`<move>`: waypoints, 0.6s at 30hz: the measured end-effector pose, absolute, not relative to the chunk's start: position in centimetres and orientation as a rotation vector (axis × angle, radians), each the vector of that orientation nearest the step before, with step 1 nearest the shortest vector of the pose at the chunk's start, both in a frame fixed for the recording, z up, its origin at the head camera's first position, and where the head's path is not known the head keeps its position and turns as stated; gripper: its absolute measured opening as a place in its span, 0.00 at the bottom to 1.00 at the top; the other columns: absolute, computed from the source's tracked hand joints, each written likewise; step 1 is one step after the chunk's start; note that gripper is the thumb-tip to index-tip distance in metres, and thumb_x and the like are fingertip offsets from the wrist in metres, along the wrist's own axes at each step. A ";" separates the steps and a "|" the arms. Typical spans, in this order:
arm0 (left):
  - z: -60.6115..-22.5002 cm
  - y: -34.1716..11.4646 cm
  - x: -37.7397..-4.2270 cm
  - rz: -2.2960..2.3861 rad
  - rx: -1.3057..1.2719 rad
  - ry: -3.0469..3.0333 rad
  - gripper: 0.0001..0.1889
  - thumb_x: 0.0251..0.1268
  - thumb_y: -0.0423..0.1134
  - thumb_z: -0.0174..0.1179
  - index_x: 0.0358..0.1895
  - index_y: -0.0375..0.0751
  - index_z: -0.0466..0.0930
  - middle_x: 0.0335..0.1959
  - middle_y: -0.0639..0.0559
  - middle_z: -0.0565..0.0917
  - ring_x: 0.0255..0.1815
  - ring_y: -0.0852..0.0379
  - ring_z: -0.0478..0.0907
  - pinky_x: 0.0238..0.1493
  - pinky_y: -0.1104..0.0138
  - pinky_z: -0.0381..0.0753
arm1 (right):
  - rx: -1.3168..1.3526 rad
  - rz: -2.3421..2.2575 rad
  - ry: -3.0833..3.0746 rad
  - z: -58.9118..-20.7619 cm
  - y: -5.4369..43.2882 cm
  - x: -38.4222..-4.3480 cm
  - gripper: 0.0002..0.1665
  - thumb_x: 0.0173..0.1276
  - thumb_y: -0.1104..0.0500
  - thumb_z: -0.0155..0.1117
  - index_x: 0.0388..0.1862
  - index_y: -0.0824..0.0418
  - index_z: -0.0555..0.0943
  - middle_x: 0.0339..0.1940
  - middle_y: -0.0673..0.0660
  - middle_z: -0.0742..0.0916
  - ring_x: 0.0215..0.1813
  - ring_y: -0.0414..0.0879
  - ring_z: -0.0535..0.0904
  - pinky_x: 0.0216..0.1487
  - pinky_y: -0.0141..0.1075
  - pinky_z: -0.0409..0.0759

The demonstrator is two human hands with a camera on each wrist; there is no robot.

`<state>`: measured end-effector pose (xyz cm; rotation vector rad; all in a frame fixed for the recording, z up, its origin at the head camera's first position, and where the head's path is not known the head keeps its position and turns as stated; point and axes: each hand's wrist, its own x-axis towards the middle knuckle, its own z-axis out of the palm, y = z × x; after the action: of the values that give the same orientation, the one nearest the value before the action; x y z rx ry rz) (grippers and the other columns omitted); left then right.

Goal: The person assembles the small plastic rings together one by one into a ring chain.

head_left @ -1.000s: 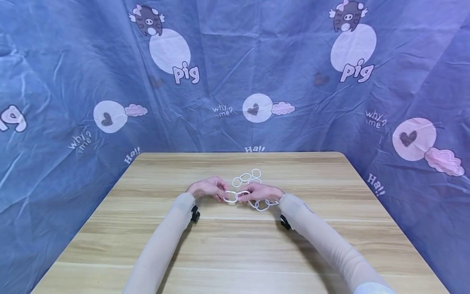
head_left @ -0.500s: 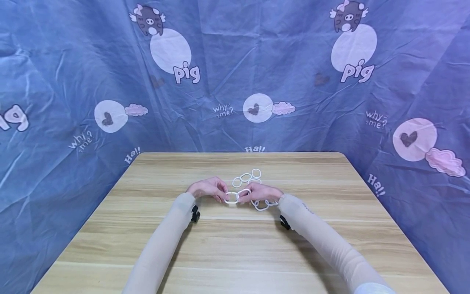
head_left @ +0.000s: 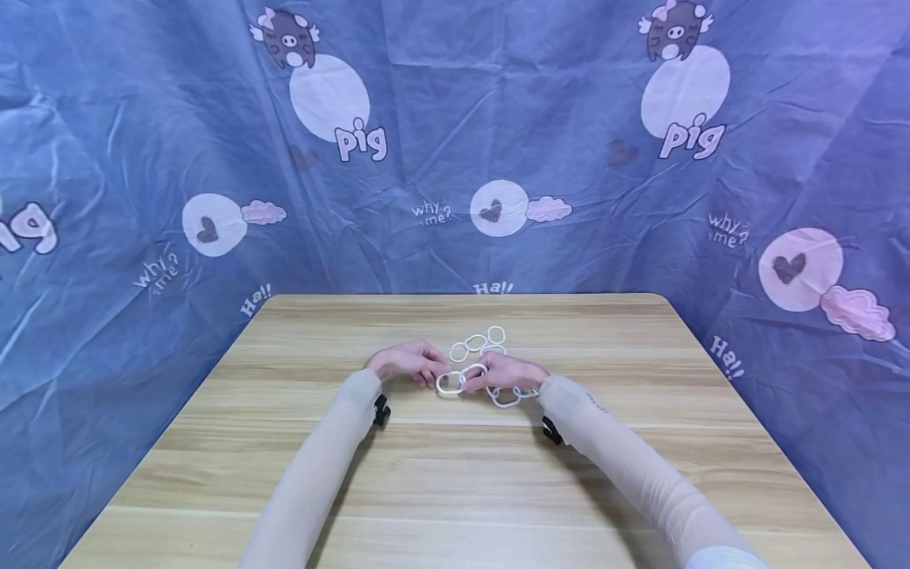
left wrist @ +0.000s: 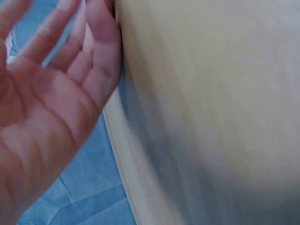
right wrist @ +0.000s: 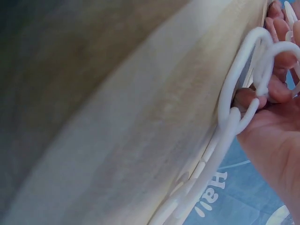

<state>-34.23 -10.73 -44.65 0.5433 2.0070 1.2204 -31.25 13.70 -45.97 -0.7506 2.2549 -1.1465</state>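
My right hand pinches a white plastic chain link between thumb and fingertips. Hooked to its left side is another white link, whose left end shows uncovered. My left hand is beside that link, one fingertip at its upper edge. The left wrist view shows the left palm and loosely extended fingers, their tips cut off by the frame. In the right wrist view, interlocked links hang from the right hand towards the table. More of this chain lies under the right wrist.
Several white links lie on the wooden table just behind the right hand, partly covered by it. A blue printed cloth hangs close along the table's back and sides.
The left fingers have slid from the left end of the left link to its upper edge, uncovering that end. The link has shifted slightly right. My right hand holds almost still.
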 end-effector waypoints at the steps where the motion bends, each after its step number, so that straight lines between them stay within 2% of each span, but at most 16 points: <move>1: -44.6 -10.7 -34.3 1.230 0.532 2.022 0.13 0.69 0.36 0.60 0.49 0.30 0.80 0.28 0.51 0.85 0.25 0.60 0.78 0.26 0.73 0.77 | -0.750 -1.145 2.252 -46.0 13.7 -31.2 0.10 0.65 0.55 0.68 0.36 0.62 0.88 0.20 0.46 0.78 0.24 0.37 0.65 0.27 0.27 0.64; 4: -44.7 -10.3 -34.6 1.256 0.510 2.098 0.12 0.68 0.34 0.60 0.48 0.28 0.80 0.27 0.50 0.84 0.24 0.60 0.76 0.25 0.73 0.75 | -0.742 -1.141 2.241 -45.9 13.6 -31.1 0.11 0.65 0.55 0.69 0.35 0.62 0.88 0.17 0.44 0.73 0.23 0.36 0.63 0.25 0.27 0.62; 10: -44.8 -9.2 -35.1 1.228 0.537 2.293 0.11 0.61 0.31 0.65 0.46 0.32 0.82 0.31 0.43 0.84 0.26 0.57 0.77 0.27 0.70 0.78 | -0.710 -1.124 2.232 -46.0 13.6 -30.9 0.09 0.65 0.56 0.69 0.36 0.60 0.88 0.17 0.44 0.73 0.24 0.37 0.64 0.27 0.27 0.62; 18: -45.0 -8.3 -35.6 1.060 0.602 2.416 0.12 0.61 0.30 0.64 0.49 0.39 0.83 0.24 0.52 0.79 0.24 0.59 0.75 0.25 0.71 0.73 | -0.711 -1.122 2.247 -45.8 13.7 -30.9 0.12 0.65 0.55 0.70 0.33 0.65 0.86 0.16 0.43 0.72 0.23 0.36 0.62 0.25 0.27 0.61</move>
<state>-35.58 -8.32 -44.99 0.6020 2.4158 1.0598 -30.87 13.71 -45.83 -0.7114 2.2469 -1.1217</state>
